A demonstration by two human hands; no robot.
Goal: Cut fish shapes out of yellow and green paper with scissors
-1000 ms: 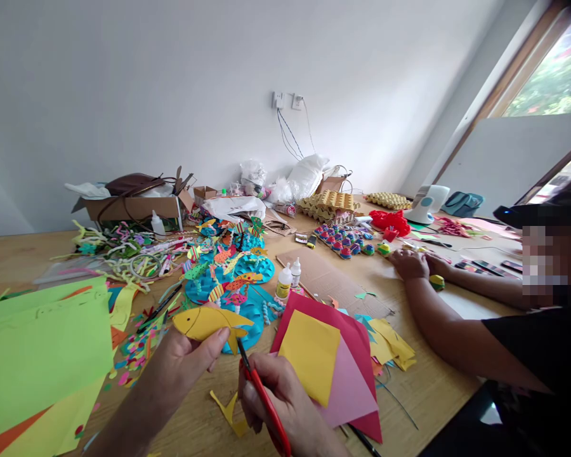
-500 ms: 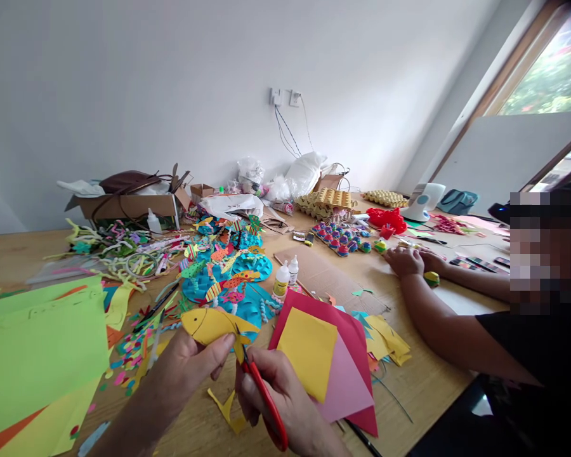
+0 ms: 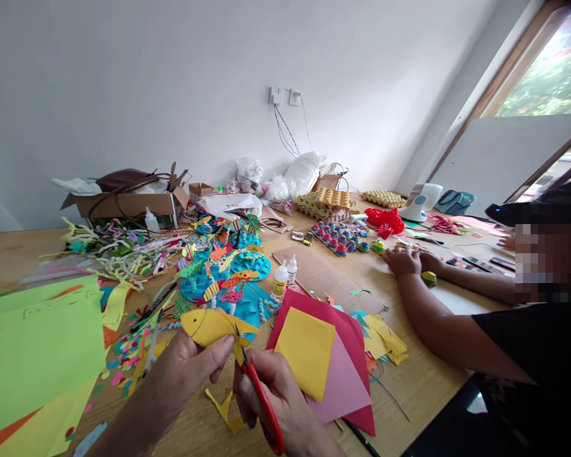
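My left hand pinches a yellow paper fish that has a drawn eye and gill line, its head to the left. Red-handled scissors are gripped in my right hand, with the blades at the fish's tail end. A thin yellow paper offcut lies on the table below my hands. Beside my right hand rest a yellow sheet, a pink sheet and a red sheet, stacked askew.
Green paper covers the left front. Blue scalloped bases with small paper fish stand ahead, near glue bottles. Another person's forearms rest on the table at right. Egg trays and a cardboard box sit by the wall.
Almost nothing differs. The view has shifted very slightly; both hands keep their hold, with the scissors still at the fish's tail. The other person's head has moved a little.
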